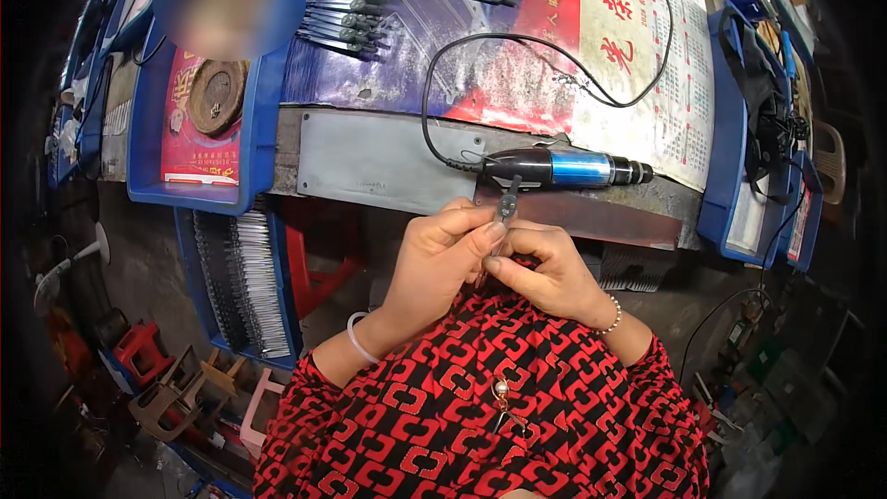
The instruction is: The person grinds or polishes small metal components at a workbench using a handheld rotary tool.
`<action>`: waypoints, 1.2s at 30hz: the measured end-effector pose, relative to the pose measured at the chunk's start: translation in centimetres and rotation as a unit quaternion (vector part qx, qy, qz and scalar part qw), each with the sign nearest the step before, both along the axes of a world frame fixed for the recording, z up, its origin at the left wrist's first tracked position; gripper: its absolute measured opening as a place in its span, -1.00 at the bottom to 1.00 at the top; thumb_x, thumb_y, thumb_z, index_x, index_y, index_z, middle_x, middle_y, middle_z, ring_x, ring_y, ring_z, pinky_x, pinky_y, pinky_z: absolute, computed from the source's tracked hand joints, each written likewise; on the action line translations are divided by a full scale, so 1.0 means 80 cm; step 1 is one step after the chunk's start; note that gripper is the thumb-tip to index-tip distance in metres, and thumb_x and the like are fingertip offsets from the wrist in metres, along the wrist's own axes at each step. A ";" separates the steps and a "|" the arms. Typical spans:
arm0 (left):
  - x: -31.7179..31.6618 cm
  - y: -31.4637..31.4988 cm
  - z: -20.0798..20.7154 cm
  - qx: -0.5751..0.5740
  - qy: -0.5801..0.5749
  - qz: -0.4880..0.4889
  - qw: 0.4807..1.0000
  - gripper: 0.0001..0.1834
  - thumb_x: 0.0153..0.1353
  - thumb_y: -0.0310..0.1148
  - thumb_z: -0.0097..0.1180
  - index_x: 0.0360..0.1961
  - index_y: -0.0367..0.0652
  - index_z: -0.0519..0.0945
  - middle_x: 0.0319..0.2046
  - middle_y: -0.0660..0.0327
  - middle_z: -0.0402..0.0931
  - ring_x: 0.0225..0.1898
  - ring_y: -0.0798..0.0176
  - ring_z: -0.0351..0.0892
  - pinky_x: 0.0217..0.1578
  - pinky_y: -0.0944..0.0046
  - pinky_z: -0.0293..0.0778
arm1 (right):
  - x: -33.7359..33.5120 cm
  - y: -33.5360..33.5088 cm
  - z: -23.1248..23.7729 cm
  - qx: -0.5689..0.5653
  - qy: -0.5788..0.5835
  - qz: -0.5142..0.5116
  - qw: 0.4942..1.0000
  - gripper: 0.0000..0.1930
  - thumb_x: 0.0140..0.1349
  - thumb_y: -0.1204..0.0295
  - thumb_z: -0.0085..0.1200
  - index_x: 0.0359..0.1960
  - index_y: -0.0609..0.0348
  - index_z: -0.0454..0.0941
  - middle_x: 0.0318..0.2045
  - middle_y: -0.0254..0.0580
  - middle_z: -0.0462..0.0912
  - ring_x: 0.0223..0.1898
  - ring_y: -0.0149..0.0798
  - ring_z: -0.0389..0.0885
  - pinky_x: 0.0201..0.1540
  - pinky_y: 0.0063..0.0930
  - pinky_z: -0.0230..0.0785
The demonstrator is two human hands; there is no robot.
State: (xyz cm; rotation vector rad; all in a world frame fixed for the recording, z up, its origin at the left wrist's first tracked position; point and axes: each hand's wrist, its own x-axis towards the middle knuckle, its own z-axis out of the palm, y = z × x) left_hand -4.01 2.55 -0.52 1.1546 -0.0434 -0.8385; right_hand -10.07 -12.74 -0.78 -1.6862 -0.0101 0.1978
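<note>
Close in front of my chest, both hands are closed on a slim metal piece [506, 209] with a dark grey upper end, held roughly upright. My left hand [427, 254] pinches it between thumb and fingers just below the dark end. Lower down, my right hand [552, 275] closes round the same piece; its lower part is hidden by my fingers. Just beyond lies a corded electric screwdriver [564, 169], black with a blue sleeve, on the table edge. Neither hand touches it. Similar slim metal pieces [346, 5] with dark ends lie in rows at the back of the table.
A blue tray [254, 162] at the left holds a round brown dish [218, 97] with small parts. Below it, a blue bin [292, 333] is packed with slim metal pieces. Another blue tray [725, 176] stands at the right. The black cord [430, 83] loops across the table.
</note>
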 end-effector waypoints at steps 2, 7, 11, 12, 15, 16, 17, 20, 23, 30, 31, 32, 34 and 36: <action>-0.005 0.004 -0.003 0.017 -0.026 -0.017 0.999 -0.78 0.21 -0.51 0.01 -0.14 -0.38 0.54 -0.50 0.39 0.25 -0.61 0.59 0.18 -0.62 0.56 0.13 | -0.006 0.004 -0.003 0.033 0.029 -0.010 0.999 -0.86 0.07 0.51 0.08 -0.55 0.33 0.44 -0.59 -0.18 0.45 -0.54 -0.33 0.44 -0.47 -0.49 0.26; -0.009 0.011 -0.011 0.069 -0.083 -0.088 0.990 -0.77 0.22 -0.49 0.00 -0.13 -0.36 0.55 -0.50 0.39 0.21 -0.57 0.59 0.15 -0.61 0.53 0.10 | -0.014 0.006 -0.008 0.102 0.124 -0.004 0.987 -0.86 0.05 0.51 0.09 -0.58 0.34 0.49 -0.59 -0.30 0.51 -0.53 -0.56 0.39 -0.49 -0.58 0.23; -0.007 0.015 -0.016 0.083 -0.114 -0.111 0.984 -0.77 0.22 -0.49 0.00 -0.13 -0.35 0.55 -0.50 0.39 0.22 -0.55 0.58 0.16 -0.59 0.53 0.11 | -0.017 0.010 -0.014 0.110 0.125 -0.011 0.986 -0.86 0.07 0.50 0.10 -0.56 0.34 0.51 -0.62 -0.36 0.50 -0.54 -0.60 0.36 -0.51 -0.61 0.22; -0.006 0.016 -0.015 0.087 -0.117 -0.116 0.982 -0.78 0.22 -0.49 0.00 -0.14 -0.35 0.55 -0.50 0.38 0.23 -0.53 0.57 0.17 -0.58 0.53 0.12 | -0.017 0.010 -0.015 0.112 0.131 -0.007 0.985 -0.85 0.08 0.49 0.10 -0.56 0.34 0.51 -0.65 -0.38 0.49 -0.55 -0.60 0.35 -0.51 -0.61 0.22; -0.003 0.017 -0.009 0.102 -0.120 -0.125 0.980 -0.79 0.20 -0.49 -0.01 -0.18 -0.36 0.56 -0.53 0.34 0.26 -0.50 0.51 0.20 -0.51 0.48 0.17 | -0.015 0.011 -0.014 0.112 0.147 0.002 0.983 -0.83 0.09 0.47 0.11 -0.58 0.34 0.50 -0.69 -0.41 0.46 -0.58 -0.60 0.33 -0.53 -0.61 0.20; -0.001 0.018 -0.007 0.112 -0.120 -0.127 0.978 -0.79 0.18 -0.49 -0.01 -0.21 -0.36 0.56 -0.56 0.29 0.29 -0.47 0.45 0.22 -0.44 0.44 0.22 | -0.015 0.012 -0.014 0.111 0.156 0.006 0.982 -0.82 0.09 0.47 0.11 -0.59 0.34 0.50 -0.70 -0.42 0.45 -0.58 -0.60 0.32 -0.54 -0.61 0.19; 0.000 0.020 -0.009 0.112 -0.120 -0.128 0.978 -0.79 0.18 -0.49 -0.01 -0.21 -0.36 0.56 -0.56 0.29 0.29 -0.47 0.45 0.22 -0.44 0.44 0.22 | -0.015 0.012 -0.014 0.111 0.156 0.006 0.981 -0.82 0.09 0.47 0.11 -0.59 0.34 0.50 -0.70 -0.42 0.45 -0.58 -0.60 0.32 -0.54 -0.61 0.19; 0.003 0.025 -0.015 0.097 -0.197 -0.143 0.965 -0.79 0.21 -0.47 0.01 -0.18 -0.36 0.57 -0.52 0.37 0.26 -0.49 0.54 0.20 -0.54 0.51 0.15 | -0.015 0.011 -0.015 0.105 0.157 0.018 0.982 -0.80 0.09 0.47 0.11 -0.61 0.34 0.48 -0.71 -0.41 0.42 -0.60 -0.60 0.30 -0.55 -0.60 0.17; 0.007 0.025 -0.015 0.094 -0.200 -0.151 0.964 -0.78 0.22 -0.46 0.00 -0.18 -0.37 0.57 -0.54 0.38 0.31 -0.54 0.55 0.21 -0.57 0.53 0.15 | -0.014 0.009 -0.021 0.123 0.121 0.017 0.985 -0.78 0.09 0.46 0.12 -0.63 0.34 0.47 -0.72 -0.46 0.40 -0.61 -0.60 0.28 -0.55 -0.62 0.15; 0.039 0.018 -0.032 -0.138 0.275 -0.180 0.934 -0.69 0.14 -0.32 0.13 -0.17 -0.33 0.51 -0.52 0.34 0.42 -0.62 0.52 0.28 -0.57 0.55 0.27 | 0.003 -0.008 -0.010 0.262 0.248 0.059 0.931 -0.84 0.13 0.45 0.12 -0.51 0.31 0.53 -0.63 -0.37 0.52 -0.54 -0.49 0.47 -0.47 -0.59 0.29; 0.038 0.016 -0.033 -0.138 0.275 -0.181 0.934 -0.69 0.14 -0.32 0.13 -0.17 -0.33 0.51 -0.52 0.34 0.42 -0.62 0.52 0.28 -0.57 0.55 0.27 | 0.005 -0.015 -0.006 0.262 0.247 0.058 0.931 -0.84 0.13 0.45 0.12 -0.51 0.31 0.53 -0.63 -0.37 0.52 -0.54 -0.49 0.47 -0.47 -0.59 0.29; 0.036 0.012 -0.033 -0.156 0.226 -0.144 0.951 -0.67 0.11 -0.30 0.16 -0.19 -0.33 0.52 -0.51 0.31 0.44 -0.57 0.43 0.36 -0.46 0.48 0.34 | 0.008 -0.023 0.002 0.109 0.106 0.030 0.988 -0.85 0.10 0.46 0.13 -0.51 0.30 0.53 -0.60 -0.29 0.53 -0.53 -0.41 0.49 -0.45 -0.56 0.30; 0.039 0.017 -0.036 -0.183 0.197 -0.103 0.958 -0.67 0.05 -0.28 0.22 -0.25 -0.32 0.53 -0.44 0.20 0.51 -0.33 0.15 0.54 -0.09 0.20 0.41 | 0.014 -0.038 0.019 -0.171 -0.110 -0.045 0.978 -0.87 0.01 0.46 0.17 -0.45 0.27 0.54 -0.51 -0.12 0.53 -0.49 -0.16 0.51 -0.42 -0.43 0.35; 0.039 0.024 -0.032 -0.176 0.199 -0.084 0.960 -0.69 0.06 -0.31 0.21 -0.25 -0.33 0.53 -0.42 0.17 0.52 -0.27 0.12 0.55 -0.07 0.17 0.41 | 0.020 -0.060 0.025 -0.391 -0.162 -0.067 0.904 -0.65 -0.09 0.44 0.22 -0.21 0.20 0.48 -0.32 -0.15 0.51 -0.28 -0.11 0.48 -0.21 -0.34 0.33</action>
